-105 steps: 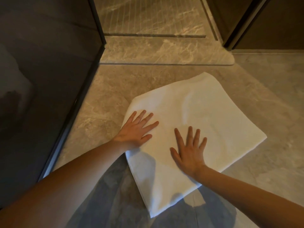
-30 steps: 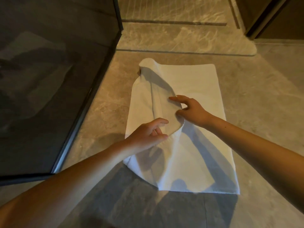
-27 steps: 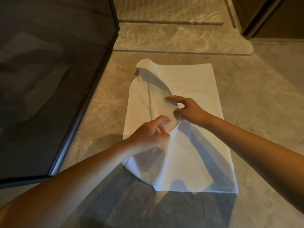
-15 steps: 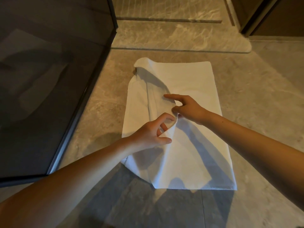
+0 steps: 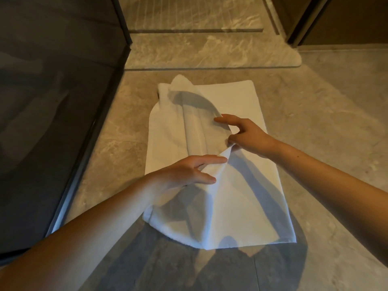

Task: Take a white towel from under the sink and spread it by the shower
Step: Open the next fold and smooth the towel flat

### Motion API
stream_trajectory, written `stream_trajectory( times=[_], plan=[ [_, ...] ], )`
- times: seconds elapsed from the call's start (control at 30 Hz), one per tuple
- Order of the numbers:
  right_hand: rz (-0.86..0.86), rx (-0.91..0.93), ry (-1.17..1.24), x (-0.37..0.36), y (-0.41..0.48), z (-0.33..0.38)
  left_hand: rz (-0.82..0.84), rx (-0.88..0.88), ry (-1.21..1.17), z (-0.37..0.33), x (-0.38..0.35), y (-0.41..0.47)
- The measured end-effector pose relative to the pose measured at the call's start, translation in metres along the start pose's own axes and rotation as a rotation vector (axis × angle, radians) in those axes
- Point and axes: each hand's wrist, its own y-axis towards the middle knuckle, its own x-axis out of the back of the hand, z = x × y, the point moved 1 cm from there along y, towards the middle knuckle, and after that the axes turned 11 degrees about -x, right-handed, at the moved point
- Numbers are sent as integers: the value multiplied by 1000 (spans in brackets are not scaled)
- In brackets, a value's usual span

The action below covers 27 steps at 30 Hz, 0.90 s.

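Left hand (image 5: 184,171) and right hand (image 5: 245,133) each pinch a raised fold of the towel (image 5: 235,97), hiding the layer beneath.

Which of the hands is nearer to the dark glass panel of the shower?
Left. The left hand holds the towel's lifted fold on the side toward the glass panel; the right hand pinches it farther away.

The stone floor (image 5: 315,127) is carrying a white towel (image 5: 241,106), lying lengthwise just before the raised shower step (image 5: 210,53).
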Motion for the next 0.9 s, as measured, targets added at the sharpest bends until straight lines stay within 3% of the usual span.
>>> stream_trajectory(
  times=[0.37, 0.63, 0.9],
  plan=[
    [-311, -37, 111, 98, -93, -42, 254, -43, -288, -30, -77, 78],
    [-557, -224, 244, 158, -188, -124, 509, -52, -170, -31, -182, 147],
    [-660, -396, 279, 179, -258, -211, 689, 2, -31, -9, -278, 181]
  ],
)
